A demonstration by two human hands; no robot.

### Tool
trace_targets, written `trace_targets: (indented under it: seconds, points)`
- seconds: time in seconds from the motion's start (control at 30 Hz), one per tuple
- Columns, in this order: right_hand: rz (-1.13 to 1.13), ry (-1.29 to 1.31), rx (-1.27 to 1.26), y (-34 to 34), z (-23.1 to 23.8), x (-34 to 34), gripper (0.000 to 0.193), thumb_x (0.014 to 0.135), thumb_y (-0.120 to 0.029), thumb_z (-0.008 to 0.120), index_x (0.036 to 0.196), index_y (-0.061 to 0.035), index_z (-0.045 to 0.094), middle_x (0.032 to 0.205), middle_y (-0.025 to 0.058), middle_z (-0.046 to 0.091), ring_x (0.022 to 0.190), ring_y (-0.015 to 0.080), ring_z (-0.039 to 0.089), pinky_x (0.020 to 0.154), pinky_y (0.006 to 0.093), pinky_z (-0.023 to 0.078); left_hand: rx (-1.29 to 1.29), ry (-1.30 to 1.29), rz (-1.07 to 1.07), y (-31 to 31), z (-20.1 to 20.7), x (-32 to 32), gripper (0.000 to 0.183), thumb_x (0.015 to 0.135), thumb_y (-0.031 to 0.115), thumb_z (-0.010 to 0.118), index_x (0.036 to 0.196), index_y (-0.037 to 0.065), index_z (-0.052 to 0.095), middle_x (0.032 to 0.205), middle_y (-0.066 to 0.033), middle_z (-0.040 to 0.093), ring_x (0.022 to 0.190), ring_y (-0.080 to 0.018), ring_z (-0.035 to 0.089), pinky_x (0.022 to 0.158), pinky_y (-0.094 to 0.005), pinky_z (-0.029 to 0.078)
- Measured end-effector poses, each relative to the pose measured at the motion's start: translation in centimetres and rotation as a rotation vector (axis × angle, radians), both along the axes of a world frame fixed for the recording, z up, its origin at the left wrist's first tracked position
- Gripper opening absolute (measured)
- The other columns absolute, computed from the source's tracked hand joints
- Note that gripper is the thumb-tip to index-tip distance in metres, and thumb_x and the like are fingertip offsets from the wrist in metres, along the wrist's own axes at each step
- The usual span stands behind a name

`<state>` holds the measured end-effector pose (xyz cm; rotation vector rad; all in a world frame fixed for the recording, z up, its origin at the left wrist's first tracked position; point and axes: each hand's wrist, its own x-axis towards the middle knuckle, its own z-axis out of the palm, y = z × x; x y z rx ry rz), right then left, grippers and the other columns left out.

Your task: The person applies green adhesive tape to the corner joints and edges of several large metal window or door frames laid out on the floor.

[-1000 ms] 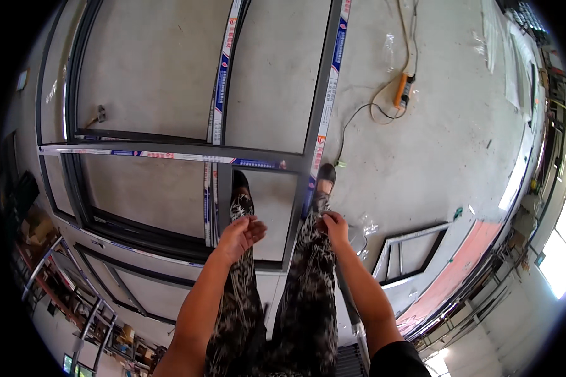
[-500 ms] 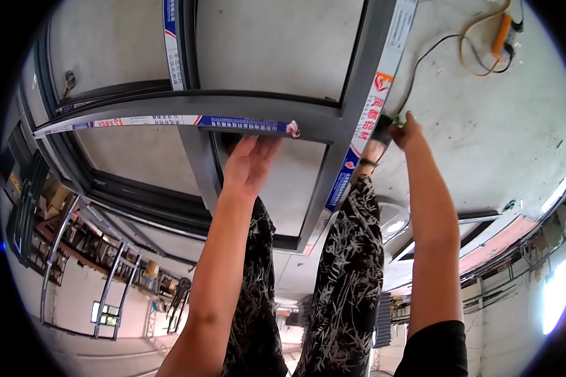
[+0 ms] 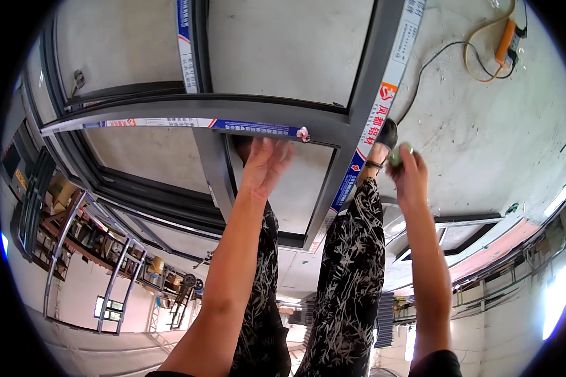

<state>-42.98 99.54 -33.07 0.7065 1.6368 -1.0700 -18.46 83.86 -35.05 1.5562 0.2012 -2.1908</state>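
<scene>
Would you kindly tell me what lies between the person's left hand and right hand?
In the head view: floor, then the grey frame's side bar, its printed strip and the person's right ankle.

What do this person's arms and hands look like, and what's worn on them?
The left hand and right hand are ungloved, five-fingered human hands. The left forearm and right forearm are bare. A black right sleeve shows; the left sleeve is just a dark edge. Blur hides finer finger details.
</scene>
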Motion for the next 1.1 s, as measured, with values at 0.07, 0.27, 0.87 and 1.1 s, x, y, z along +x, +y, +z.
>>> trace_targets:
  seconds: [0.07,0.27,0.87,1.1]
  points:
    - [-0.084,-0.024,-0.05,-2.0,5.1,1.2,0.023,0.09,-0.024,0.057,0.096,-0.0021,0.051,0.078,0.0058,0.055,0.068,0.0146,0.054,0.059,0.0269,0.044,-0.045,0.062,-0.006,-0.2,-0.1,-0.6,0.032,0.085,0.014,0.062,0.116,0.015,0.05,0.114,-0.0023,0.055,0.107,-0.0187,0.051,0.09,-0.0378,0.045]
    - [-0.085,-0.245,-0.078,-7.5,16.5,8.1,0.028,0.09,-0.016,0.051,0.111,0.0007,0.043,0.093,0.0119,0.056,0.076,0.0201,0.059,0.06,0.0327,0.05,-0.059,-0.123,-0.121,0.5,-0.4,-0.7,0.023,0.088,0.015,0.06,0.108,0.015,0.05,0.109,-0.0004,0.054,0.107,-0.0183,0.048,0.092,-0.0415,0.043]
    - [-0.029,-0.085,0.043,-7.9,12.5,17.7,0.03,0.088,-0.017,0.06,0.105,0.0028,0.046,0.084,0.0065,0.058,0.068,0.0108,0.057,0.057,0.023,0.047,-0.248,-0.233,0.037,1.6,-0.4,-2.7,0.014,0.091,0.016,0.056,0.1,0.007,0.05,0.102,-0.0027,0.057,0.095,-0.0143,0.055,0.092,-0.0347,0.044]
    - [0.007,0.07,-0.166,-8.2,11.3,16.2,0.032,0.088,-0.006,0.058,0.116,0.0013,0.044,0.105,0.0108,0.057,0.094,0.0129,0.057,0.078,0.0253,0.05,-0.212,-0.192,-0.108,0.1,1.1,-1.7,0.023,0.093,0.021,0.053,0.106,0.004,0.049,0.104,-0.0054,0.057,0.103,-0.0165,0.054,0.095,-0.0351,0.043]
